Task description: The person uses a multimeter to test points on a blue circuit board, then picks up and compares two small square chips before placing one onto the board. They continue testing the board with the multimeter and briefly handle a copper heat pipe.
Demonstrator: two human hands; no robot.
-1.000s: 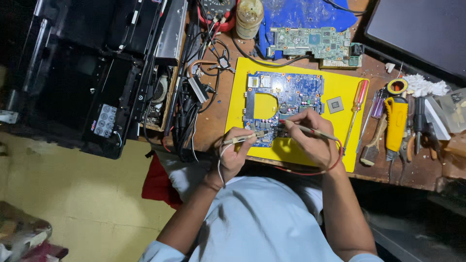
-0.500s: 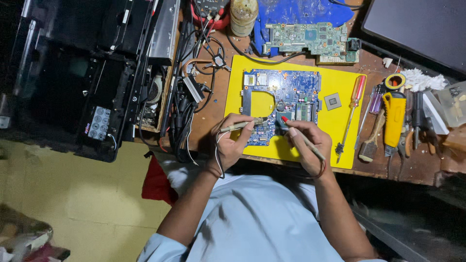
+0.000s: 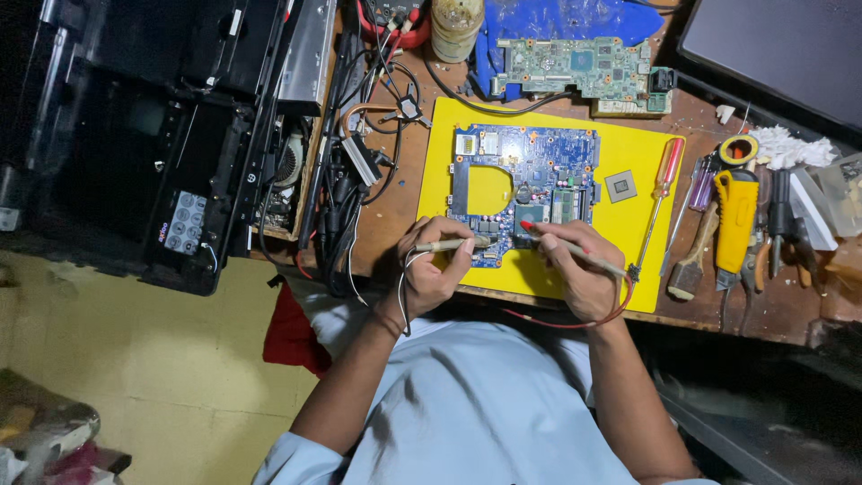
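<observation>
The left hand [image 3: 435,274] is closed around a slim pale probe [image 3: 449,243] that lies nearly level, its tip pointing right onto the lower edge of the blue circuit board [image 3: 530,184]. A thin wire runs from the probe's back end down across the wrist. The right hand [image 3: 579,269] is closed around a second probe [image 3: 575,251], held like a pen; its red tip touches the board near the lower middle, just right of the other tip, and its rear end slants down to the right, where a red lead [image 3: 575,321] loops back under the hand.

The blue circuit board lies flat on a yellow mat [image 3: 628,260] on the wooden worktop [image 3: 772,305], with both hands resting at the board's near edge. A small square chip [image 3: 620,186] sits on the mat just right of the board. A red-handled screwdriver [image 3: 660,193] lies along the mat's right edge, its shaft pointing toward the right hand. Beyond the mat, a green circuit board [image 3: 579,65] rests on a blue cloth [image 3: 548,20].

To the right lie a yellow-handled tool [image 3: 736,211], a brush [image 3: 690,269], pliers [image 3: 783,224] and a roll of yellow tape [image 3: 739,148]. To the left, a tangle of black cables [image 3: 346,198] lies beside an opened black laptop casing [image 3: 162,135].
</observation>
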